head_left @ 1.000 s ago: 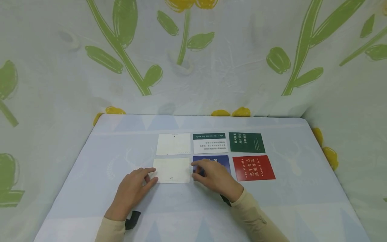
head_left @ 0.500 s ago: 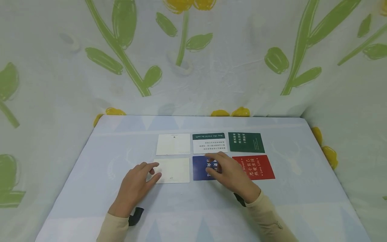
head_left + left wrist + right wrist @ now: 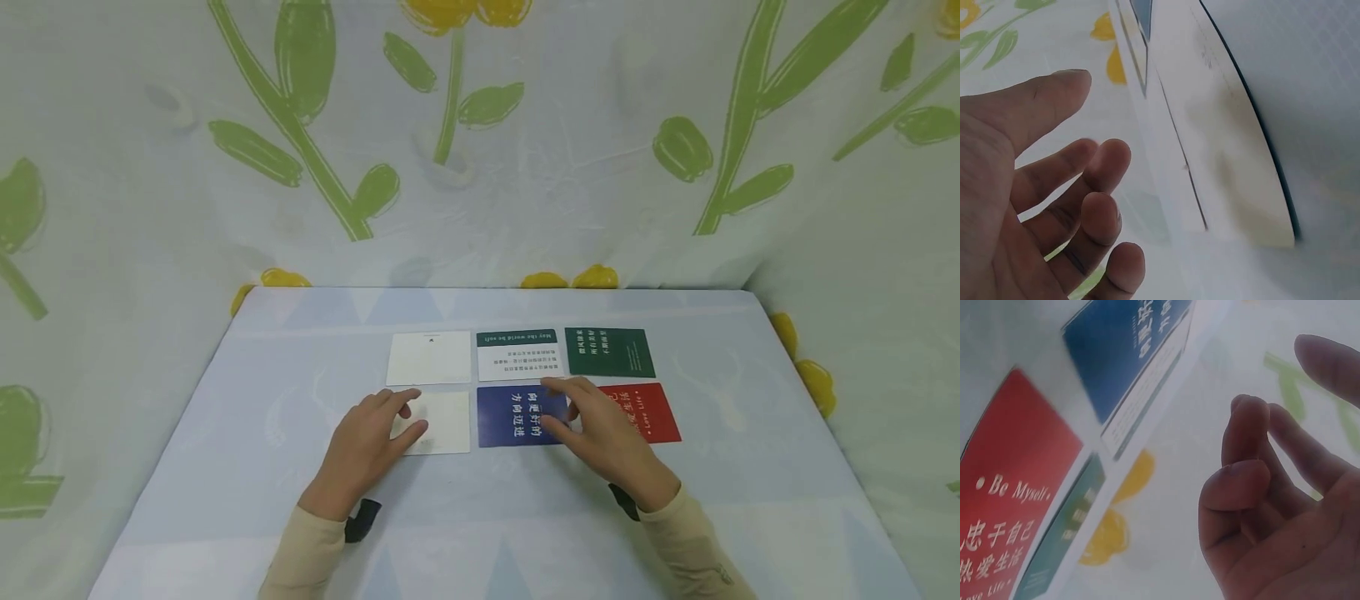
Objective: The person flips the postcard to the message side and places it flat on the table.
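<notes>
1. Behind and at both sides: a whitish cloth backdrop (image 3: 555, 200), printed large with green stems, green leaves and yellow flowers.
2. Below: a pale blue table (image 3: 225, 467), with triangles of somewhat darker blue along the near and the far part.
3. Far row of three on the table, all lying flat, with narrow gaps between: at left a whitish postcard (image 3: 429, 360) with a small dark mark near the far edge; in the middle a green-banded white postcard (image 3: 519, 358), with the line "May the world be soft" upside down; at right a dark green postcard (image 3: 611, 357), slightly turned, with white Chinese characters.
4. Near row, also flat: at left a cream postcard (image 3: 446, 421); in the middle a blue postcard (image 3: 506, 417) with white Chinese characters lying sideways; at right a red postcard (image 3: 660, 412), partly hidden in the head view, but with "Be Myself" readable in the right wrist view.
5. Left hand (image 3: 367, 443): above the left part of the cream postcard, apart from it, with a soft shadow there. Thumb spread well away from the forefinger, other fingers loosely bent.
6. Right hand (image 3: 611, 437): above the right end of the blue postcard and the left part of the red postcard, apart from both. Thumb and forefinger separated, other fingers relaxed and bent inward.
7. On the forearms: a beige left sleeve (image 3: 303, 554) and a beige right sleeve (image 3: 693, 542).
</notes>
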Available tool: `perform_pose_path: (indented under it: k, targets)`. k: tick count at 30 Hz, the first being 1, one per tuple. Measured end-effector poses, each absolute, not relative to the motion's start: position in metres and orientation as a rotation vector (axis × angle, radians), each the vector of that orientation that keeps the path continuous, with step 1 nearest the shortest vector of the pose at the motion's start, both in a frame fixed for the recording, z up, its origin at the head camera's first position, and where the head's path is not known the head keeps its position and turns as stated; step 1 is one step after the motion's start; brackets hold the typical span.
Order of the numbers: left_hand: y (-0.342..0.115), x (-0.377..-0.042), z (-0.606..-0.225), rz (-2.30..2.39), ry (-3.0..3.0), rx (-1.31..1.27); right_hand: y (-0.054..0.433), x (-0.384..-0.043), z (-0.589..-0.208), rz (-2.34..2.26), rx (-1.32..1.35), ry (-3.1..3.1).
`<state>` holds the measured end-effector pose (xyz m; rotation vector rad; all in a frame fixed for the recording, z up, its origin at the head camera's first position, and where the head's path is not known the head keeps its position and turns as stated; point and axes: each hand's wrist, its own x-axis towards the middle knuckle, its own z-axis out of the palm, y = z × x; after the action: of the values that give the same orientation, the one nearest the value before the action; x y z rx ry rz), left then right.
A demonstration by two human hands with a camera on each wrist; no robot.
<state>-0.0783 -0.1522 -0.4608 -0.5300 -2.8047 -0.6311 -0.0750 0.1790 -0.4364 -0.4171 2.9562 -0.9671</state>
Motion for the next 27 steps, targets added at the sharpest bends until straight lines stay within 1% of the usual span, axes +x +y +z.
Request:
perform_pose_path:
  k: [4, 12, 20, 27]
  targets:
    - [-0.144, -0.083, -0.464, -0.651, -2.805, -0.562, 0.188, -0.076, -0.437, -0.917, -0.403, 2.984]
    - [-0.126, -0.093, -0.470, -0.671, -2.711, -0.729, 0.200, -0.074, -0.440, -0.841, -0.412, 3.028]
    - [-0.101, -0.105, -0.477, -0.592, -2.840, -0.792, 0.208, -0.072, -0.445, -0.813, -0.387, 3.023]
    - [-0.090, -0.111, -0.482, -0.535, -2.858, -0.809, 0.214, -0.071, -0.447, -0.771, -0.345, 3.017]
